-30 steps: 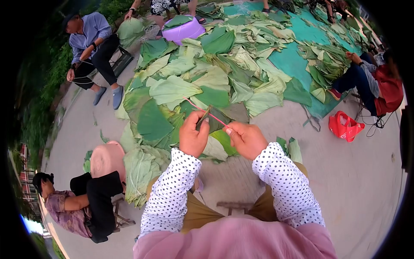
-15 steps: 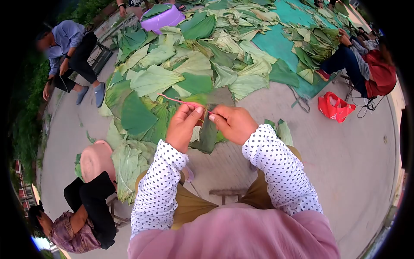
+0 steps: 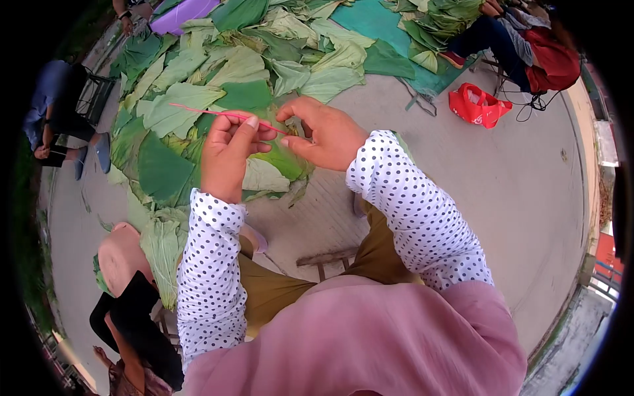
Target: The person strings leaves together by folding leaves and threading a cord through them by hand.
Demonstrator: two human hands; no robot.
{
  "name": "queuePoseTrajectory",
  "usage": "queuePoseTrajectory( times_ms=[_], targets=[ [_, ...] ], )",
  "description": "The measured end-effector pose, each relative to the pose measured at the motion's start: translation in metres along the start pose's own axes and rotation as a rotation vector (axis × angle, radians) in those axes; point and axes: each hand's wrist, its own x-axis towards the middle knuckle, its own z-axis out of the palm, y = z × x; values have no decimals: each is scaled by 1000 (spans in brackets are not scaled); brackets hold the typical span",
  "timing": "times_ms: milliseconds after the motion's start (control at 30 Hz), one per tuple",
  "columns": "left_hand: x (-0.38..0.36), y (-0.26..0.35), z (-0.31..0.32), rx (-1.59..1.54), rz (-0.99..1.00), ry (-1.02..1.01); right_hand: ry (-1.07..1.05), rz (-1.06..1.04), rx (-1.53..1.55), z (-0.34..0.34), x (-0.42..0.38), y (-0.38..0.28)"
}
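A pink string (image 3: pixel 198 110) stretches in the air above the near part of the leaf pile (image 3: pixel 247 96), pinched between the thumb and fingers of the closed left hand (image 3: pixel 228 148). The right hand (image 3: pixel 327 135) is partly open, thumb and forefinger parted near the string's end, though whether it touches the string I cannot tell. Around the leaf pile, a pink tub (image 3: pixel 120 259) stands near its left, a purple tub (image 3: pixel 181 18) at its far left, and a red bag (image 3: pixel 479 105) to its right, well apart.
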Motion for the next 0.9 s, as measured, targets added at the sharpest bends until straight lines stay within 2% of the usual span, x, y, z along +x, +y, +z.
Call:
queuePoseTrajectory(
  times_ms=[67,133,167,200,333,400,500,600,667,700,833,900],
  targets=[
    [6,-2,2,-84,-28,-25,-72,58,-65,-12,-6,25],
    [11,-5,12,-211,-12,-23,-176,-29,-57,-24,-15,48],
    [13,-5,17,-249,-1,-30,-258,68,-102,-37,-20,53],
    [14,-4,23,-263,-5,-46,-253,83,-117,-43,-26,60],
    [26,-2,46,-432,-6,-48,-66,258,-182,-58,-61,91],
    [28,4,61,-546,7,-51,168,277,-112,-61,-84,106],
    [21,15,74,-608,-2,-153,321,368,-133,-57,-122,120],
    [14,22,87,-640,-7,-223,426,424,-134,-36,-148,143],
    [8,27,92,-680,5,-315,552,537,-61,-9,-161,152],
    [9,29,95,-679,4,-314,617,556,83,9,-169,167],
    [8,34,105,-751,-8,-350,573,665,169,44,-184,174],
    [8,35,106,-733,-12,-364,256,681,-47,51,-193,187]
  ],
)
